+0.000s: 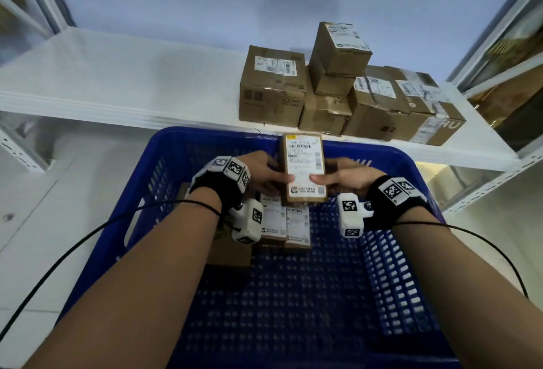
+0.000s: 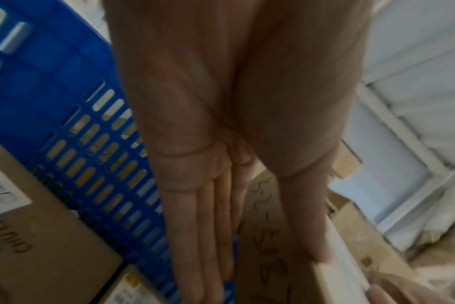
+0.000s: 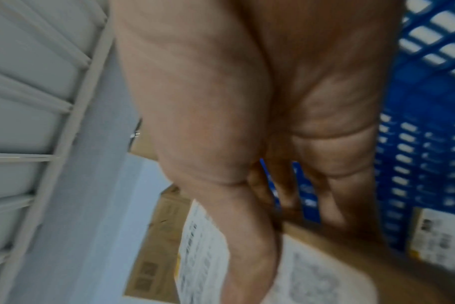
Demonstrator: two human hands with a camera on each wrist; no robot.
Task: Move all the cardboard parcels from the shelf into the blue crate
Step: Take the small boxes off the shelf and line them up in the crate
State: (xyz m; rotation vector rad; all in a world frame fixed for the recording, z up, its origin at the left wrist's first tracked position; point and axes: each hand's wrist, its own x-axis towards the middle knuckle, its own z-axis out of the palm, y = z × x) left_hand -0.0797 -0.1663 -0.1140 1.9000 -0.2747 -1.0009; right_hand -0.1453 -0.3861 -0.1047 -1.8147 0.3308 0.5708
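A small cardboard parcel [image 1: 304, 168] with a white shipping label is held over the far half of the blue crate [image 1: 205, 139]. My left hand [image 1: 271, 174] grips its left side and my right hand [image 1: 327, 179] its right side, both thumbs lying on the label. In the left wrist view my straight fingers [image 2: 195, 236] run beneath the parcel [image 2: 273, 246]. The right wrist view shows my thumb across the parcel's label [image 3: 320, 277]. Inside the crate lie labelled parcels [image 1: 282, 223] and a brown box [image 1: 232, 254]. Several parcels [image 1: 273, 86] stand on the shelf.
The white shelf board [image 1: 117, 80] runs just behind the crate; its parcels are clustered at the right, one [image 1: 338, 48] stacked on top. Metal shelf uprights [image 1: 493, 180] stand to the right. Black cables trail from both wrists. The crate's near floor [image 1: 293, 310] is bare.
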